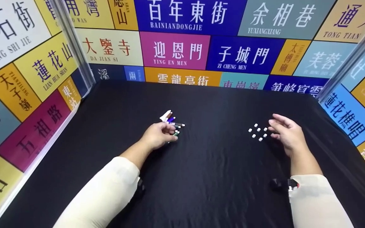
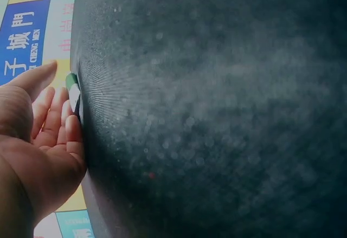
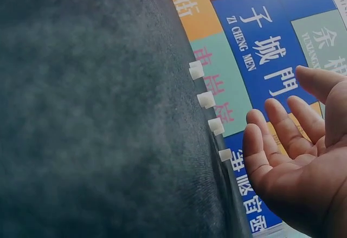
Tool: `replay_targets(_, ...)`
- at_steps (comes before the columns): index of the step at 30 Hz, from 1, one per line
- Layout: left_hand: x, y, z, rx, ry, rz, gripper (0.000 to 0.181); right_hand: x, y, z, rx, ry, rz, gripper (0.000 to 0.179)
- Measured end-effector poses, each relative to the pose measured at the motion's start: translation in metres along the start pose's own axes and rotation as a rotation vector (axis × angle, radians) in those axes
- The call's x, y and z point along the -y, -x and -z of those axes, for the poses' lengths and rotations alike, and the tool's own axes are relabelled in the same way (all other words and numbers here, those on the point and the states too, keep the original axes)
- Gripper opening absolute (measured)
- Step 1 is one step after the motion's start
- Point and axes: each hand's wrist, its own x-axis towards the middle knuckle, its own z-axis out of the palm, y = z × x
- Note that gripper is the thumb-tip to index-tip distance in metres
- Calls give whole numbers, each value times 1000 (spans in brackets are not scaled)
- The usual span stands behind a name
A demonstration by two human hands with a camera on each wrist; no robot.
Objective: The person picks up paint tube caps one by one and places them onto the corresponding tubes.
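Black cloth point(image 1: 214, 177) is spread across the centre and bottom of the head view; by its darkness the small pale things are made easy to pick out. Left of centre, pens point(image 1: 171, 120) are gathered in a loose bunch, with blue, brown and green parts shown. The near side of the bunch is covered by the left hand point(image 1: 158, 136). Its fingers are bent loosely and its thumb is spread away from them; no pen is seen gripped, though a green end is shown beside the fingertips, and whether it is touched cannot be told.

Right of centre, seven white cubes point(image 1: 258, 129) are set apart from one another, perhaps so that each can be told singly. They are flanked by the right hand point(image 1: 287, 136), whose fingers are relaxed, with nothing grasped. Each group is seemingly placed for one hand's reach. Coloured signs point(image 1: 176, 47) are ranged across the top.
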Motion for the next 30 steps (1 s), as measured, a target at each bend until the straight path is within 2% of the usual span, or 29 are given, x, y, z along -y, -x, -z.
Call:
replay_targets(8,3,0,0,-16,-154,-35,31,-4,-1,4,26,-75,-10,19)
replay_targets(14,1,0,-1,-11,-207,-34,29,-8,-2,11,21,-99,-39,18)
replay_targets(19,0,-1,-2,-2,-234,-44,28,-12,-5,18,-18,-81,-81,18)
replay_targets(23,-2,0,-1,-1,-288,-20,25,-15,-6,20,-42,22,-120,20)
replay_targets(28,-4,3,-1,-12,-378,6,22,-20,-9,21,-52,200,-146,54)
replay_targets(30,-5,3,-1,-9,-391,8,22,-21,-11,21,-50,269,-147,61)
